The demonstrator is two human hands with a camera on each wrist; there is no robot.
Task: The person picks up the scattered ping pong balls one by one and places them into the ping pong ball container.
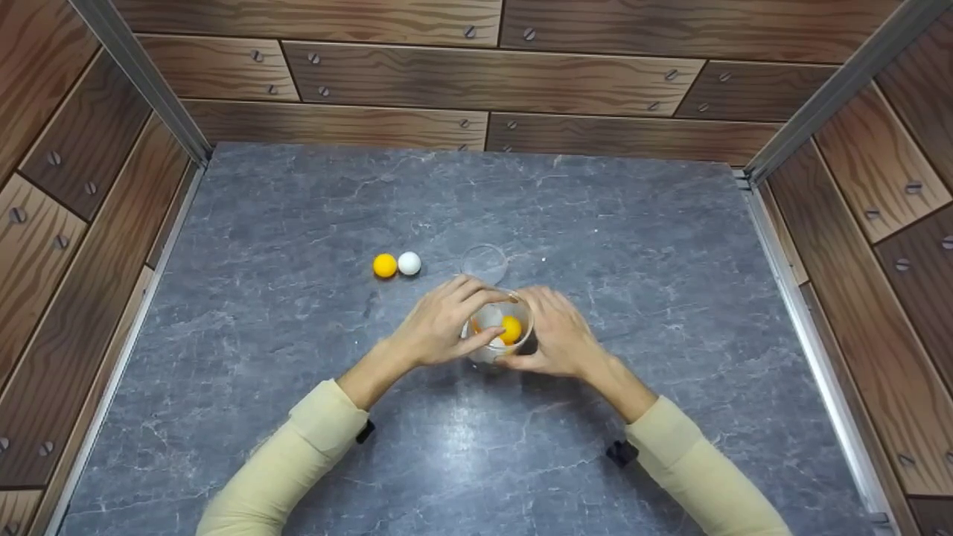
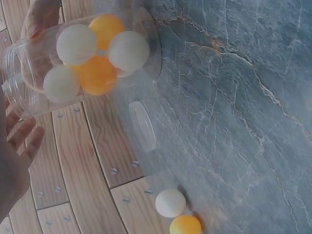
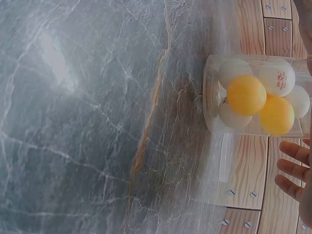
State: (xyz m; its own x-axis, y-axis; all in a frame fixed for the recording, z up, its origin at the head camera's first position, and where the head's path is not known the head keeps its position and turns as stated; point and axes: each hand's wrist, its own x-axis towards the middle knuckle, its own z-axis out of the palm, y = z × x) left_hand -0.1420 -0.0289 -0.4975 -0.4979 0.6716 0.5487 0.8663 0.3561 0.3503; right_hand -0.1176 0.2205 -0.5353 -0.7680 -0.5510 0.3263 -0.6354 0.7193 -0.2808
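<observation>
A clear plastic jar [image 2: 31, 87] has its mouth uncovered. White balls [image 2: 127, 51] and orange balls [image 3: 246, 95], looking like table tennis balls, fill its lower part. My right hand [image 1: 562, 331] grips the jar's right side, its thumb along the near wall. My left hand [image 1: 447, 320] curves round the left of the rim, with its thumb across the mouth. In the left wrist view, some left fingers [image 2: 31, 146] spread away from the wall. A round clear lid [image 1: 484, 263] lies just beyond the jar.
Left of the lid, a loose orange ball [image 1: 385, 266] and a white ball [image 1: 409, 263] sit side by side on the grey marbled tabletop [image 1: 298, 223]. Wood-patterned walls [image 1: 491, 74] with metal edging bound the back and sides.
</observation>
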